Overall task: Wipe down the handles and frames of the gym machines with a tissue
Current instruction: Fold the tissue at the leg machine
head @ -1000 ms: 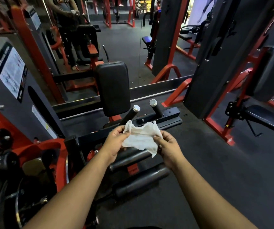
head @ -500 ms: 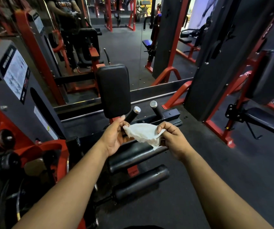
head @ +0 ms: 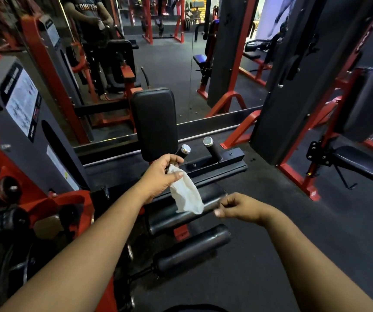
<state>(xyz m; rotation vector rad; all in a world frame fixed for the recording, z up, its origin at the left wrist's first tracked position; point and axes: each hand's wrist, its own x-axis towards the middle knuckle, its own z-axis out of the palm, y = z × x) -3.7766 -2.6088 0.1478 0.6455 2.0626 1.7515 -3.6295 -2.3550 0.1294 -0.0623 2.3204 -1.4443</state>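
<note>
My left hand [head: 158, 174] pinches the top of a white tissue [head: 186, 194], which hangs down loosely in front of the machine. The hand is just below the left of two black handles with chrome end caps [head: 185, 150]; the other handle [head: 211, 147] stands to its right on the black frame bar [head: 217, 163]. My right hand [head: 237, 206] hovers lower right of the tissue, fingers loosely curled, holding nothing. A black upright pad [head: 155, 122] rises behind the handles. Two black foam rollers [head: 187, 246] lie below the hands.
A grey and red weight-stack housing [head: 23, 122] stands at the left. A mirror [head: 169, 59] behind the machine reflects a person and other machines. Another red-framed machine with a black seat [head: 361, 161] stands at the right. Dark rubber floor [head: 293, 221] spreads at the lower right.
My right hand has let go of the tissue and dropped to the lower right. The tissue now hangs from my left hand alone, which has moved up toward the left handle.
</note>
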